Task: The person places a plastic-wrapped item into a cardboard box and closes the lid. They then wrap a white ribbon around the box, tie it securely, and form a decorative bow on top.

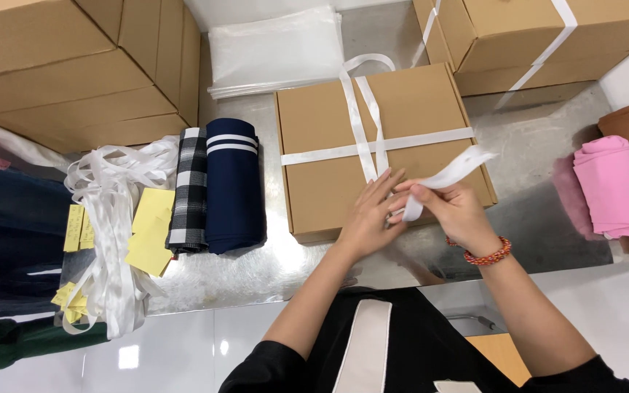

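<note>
At the centre of the frame a flat brown cardboard box (380, 145) lies on the shiny grey worktop (540, 182), already crossed by a white satin ribbon (373, 149) — one band runs side to side, a doubled band runs top to bottom, and a loose loop lies at the box's upper edge. The ribbon is wrapped but, as far as I can judge, not yet knotted at the lower edge, where both hands work. The left hand (368, 218) rests on the box, its fingers extended and pressing down on the ribbon. The right hand (449, 207), with a red beaded bracelet at the wrist, has its fingers pinched shut on the free ribbon end, which lifts toward the upper right.

Around it: stacked cardboard boxes (74, 65) at upper left and more at upper right, a pile of clear plastic bags (278, 51) at top centre, a rolled navy cloth with white stripes (233, 185) beside a checked black-and-white cloth (189, 189), a heap of loose white ribbons (111, 218) with yellow paper notes (151, 233) at left — and folded pink fabric (616, 185) at right.
</note>
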